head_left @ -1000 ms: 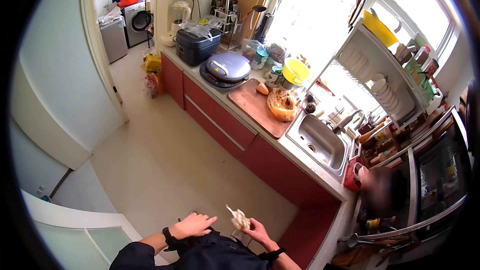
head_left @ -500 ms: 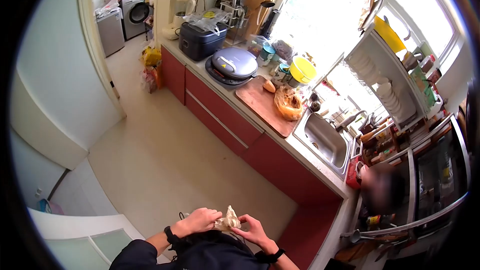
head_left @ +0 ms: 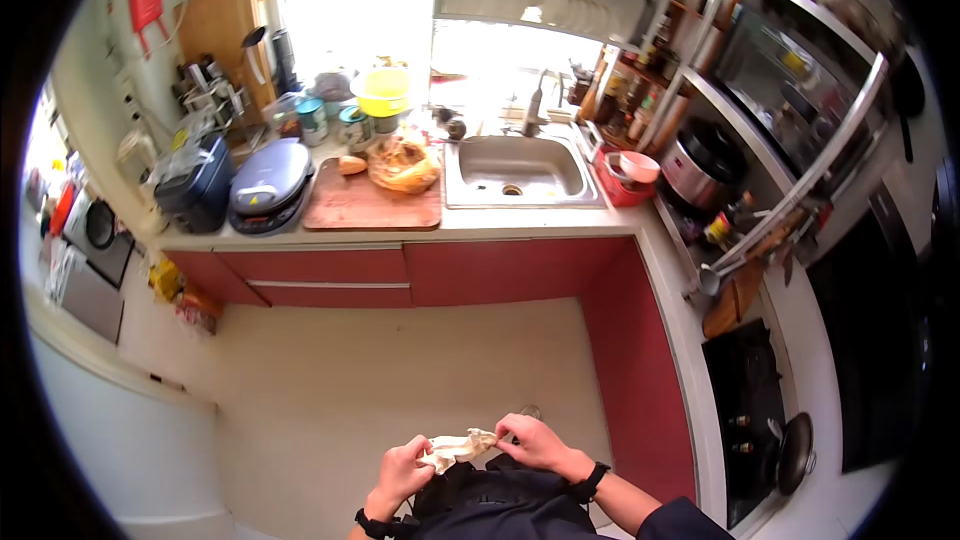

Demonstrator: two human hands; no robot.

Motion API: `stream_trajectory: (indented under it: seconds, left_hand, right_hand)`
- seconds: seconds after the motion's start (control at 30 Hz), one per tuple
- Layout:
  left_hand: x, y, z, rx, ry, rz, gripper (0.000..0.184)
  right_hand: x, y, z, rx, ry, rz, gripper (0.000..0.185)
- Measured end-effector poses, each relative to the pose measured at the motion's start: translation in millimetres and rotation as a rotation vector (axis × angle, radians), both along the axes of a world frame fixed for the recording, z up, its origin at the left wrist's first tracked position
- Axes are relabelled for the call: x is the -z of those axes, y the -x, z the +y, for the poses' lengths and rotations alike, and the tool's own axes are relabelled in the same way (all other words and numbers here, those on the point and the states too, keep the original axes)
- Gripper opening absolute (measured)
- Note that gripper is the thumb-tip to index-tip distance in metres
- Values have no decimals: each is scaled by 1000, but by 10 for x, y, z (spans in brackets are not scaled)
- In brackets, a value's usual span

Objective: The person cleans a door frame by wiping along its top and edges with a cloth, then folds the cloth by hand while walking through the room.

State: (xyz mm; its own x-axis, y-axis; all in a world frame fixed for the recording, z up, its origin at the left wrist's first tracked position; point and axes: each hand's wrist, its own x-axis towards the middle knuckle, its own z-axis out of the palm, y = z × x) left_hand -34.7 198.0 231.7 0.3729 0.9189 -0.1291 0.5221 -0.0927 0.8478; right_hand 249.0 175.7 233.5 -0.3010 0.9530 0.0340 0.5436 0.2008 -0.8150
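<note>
The bare left hand (head_left: 405, 468) holds, in closed pinch, a crumpled cream-coloured piece (head_left: 458, 449) (its material I cannot tell) at nine o'clock; the bare right hand (head_left: 535, 443) likewise at three.

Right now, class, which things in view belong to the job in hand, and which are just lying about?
Job in hand: pale crumpled item, held between left hand and right hand.
Apparently just lying about: chopping board, orange plastic bag, yellow bowl, round grey appliance.

The pale bundle (head_left: 458, 450) looks wrinkly, cloth or plastic, I can't tell. The sink (head_left: 525, 170) is shiny metal. The board (head_left: 365, 206) looks like wood. The bag (head_left: 405, 166) is crinkly plastic. The red doors (head_left: 490, 272) look smooth.
</note>
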Motion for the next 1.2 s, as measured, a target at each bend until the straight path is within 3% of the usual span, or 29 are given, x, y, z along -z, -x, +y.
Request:
stream_trajectory:
  seconds: [0.17, 0.33, 0.37, 0.53, 0.7, 0.93, 1.2]
  left_hand:
    - [-135, -250, 191, 161, 22, 45, 18]
    - [-233, -689, 204, 261, -89, 134, 18]
    - [-265, -771, 203, 284, -104, 154, 19]
    - [-358, -1113, 111, 347, -161, 106, 18]
    - [-181, -1255, 153, 381, -132, 213, 34]
    - [-100, -1663, 243, 455, -133, 192, 29]
    - [-177, -2666, 588, 540, -108, 306, 27]
  right_hand:
    - [-78, -271, -204, 266, -3, -102, 17]
    - [-289, -156, -312, 94, -68, -60, 60]
    - [-300, -97, -320, 82, -72, -57, 61]
    - [-284, -84, -275, 80, -234, -69, 36]
    - [-307, -470, -275, 202, -191, -145, 14]
    - [-340, -1133, -270, 410, -330, -186, 10]
    - [-437, -2140, -330, 648, -345, 62, 10]
